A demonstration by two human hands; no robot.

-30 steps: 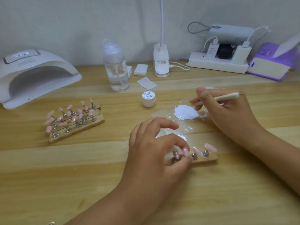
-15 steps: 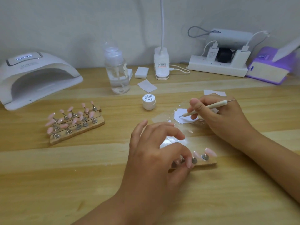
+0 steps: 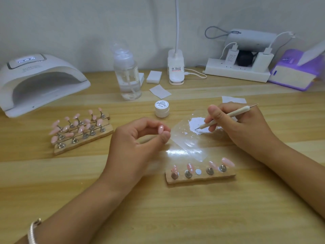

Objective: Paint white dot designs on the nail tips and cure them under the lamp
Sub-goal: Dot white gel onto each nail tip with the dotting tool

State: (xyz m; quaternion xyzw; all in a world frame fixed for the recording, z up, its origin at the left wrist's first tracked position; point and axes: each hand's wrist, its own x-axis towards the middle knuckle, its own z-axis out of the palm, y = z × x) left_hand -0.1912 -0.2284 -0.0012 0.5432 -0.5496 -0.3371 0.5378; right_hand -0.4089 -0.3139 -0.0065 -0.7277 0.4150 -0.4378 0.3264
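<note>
Since half a second ago, the left hand [image 3: 139, 138] has come up from the near holder [image 3: 200, 179] and moved to the left. It now pinches one pink tip [image 3: 161, 129] between thumb and fingertips, above the table [image 3: 158, 217] and apart from the holder. On the holder the middle place [image 3: 198, 171] shows only a bare metal disc, so I judge this tip came from there.

The right hand [image 3: 233, 127] is closed around the tool [image 3: 226, 117] like around a pen. The point of the tool touches the white paint [image 3: 197, 123] spread on a clear sheet [image 3: 190, 143], as it did before.

Four tips stay on the holder. The two at the left, [image 3: 175, 169] and [image 3: 190, 167], already carry white dots. The two at the right, [image 3: 212, 164] and [image 3: 228, 162], look plain pink. The tip in the fingers also looks plain, though it is small and a little blurred.

For the task this means the third tip is probably ready to be dotted, and the tool is taking paint for it. The next move likely asks to bring the wet point to the held tip without a shake, because a smear would spoil the dot.

The lamp [image 3: 40, 81] stands far left with its display lit and nothing visible inside; curing is not yet begun. A rack [image 3: 82, 143] of more pink tips lies near it, and a small white jar [image 3: 162, 109] stands behind the sheet.
</note>
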